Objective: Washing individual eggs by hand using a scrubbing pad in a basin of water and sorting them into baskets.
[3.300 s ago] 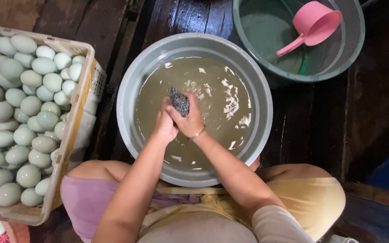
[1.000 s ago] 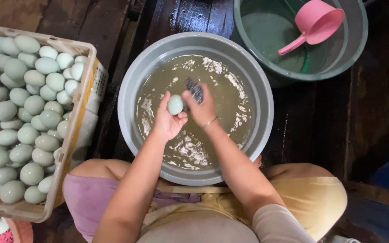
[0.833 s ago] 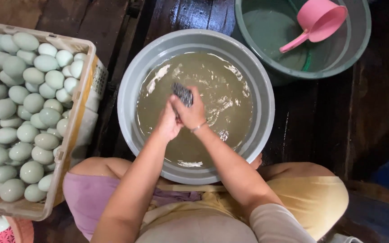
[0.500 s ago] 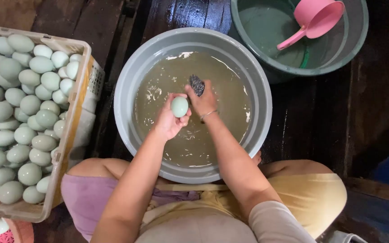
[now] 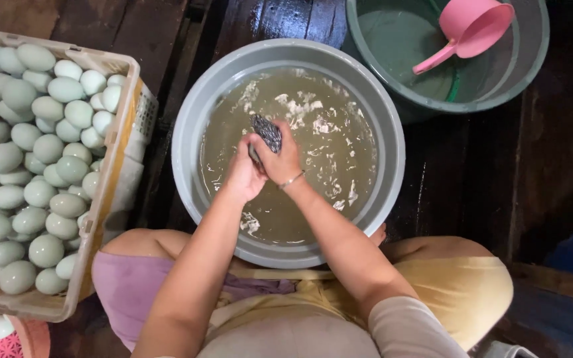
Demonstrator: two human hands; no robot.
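Half a second ago the pale egg was shown beside the scrubber; now it is hidden, cupped in the left hand over the grey basin. The dark scrubber, gripped by the right hand, is pressed on it. Wet and fragile, the egg is probably best cradled around its middle; its axis cannot be told.

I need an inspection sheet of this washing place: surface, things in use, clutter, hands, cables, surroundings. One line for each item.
Surface: dark wet wooden planks.
Things in use: grey basin of murky, foamy water; dark scouring pad.
Clutter: crate heaped with pale green eggs; green tub with pink scoop.
Hands: left hand cupped, its contents hidden; right hand grips the scouring pad against it.
Cables: nothing seen.
Surroundings: the person's knees at the basin; no other people.
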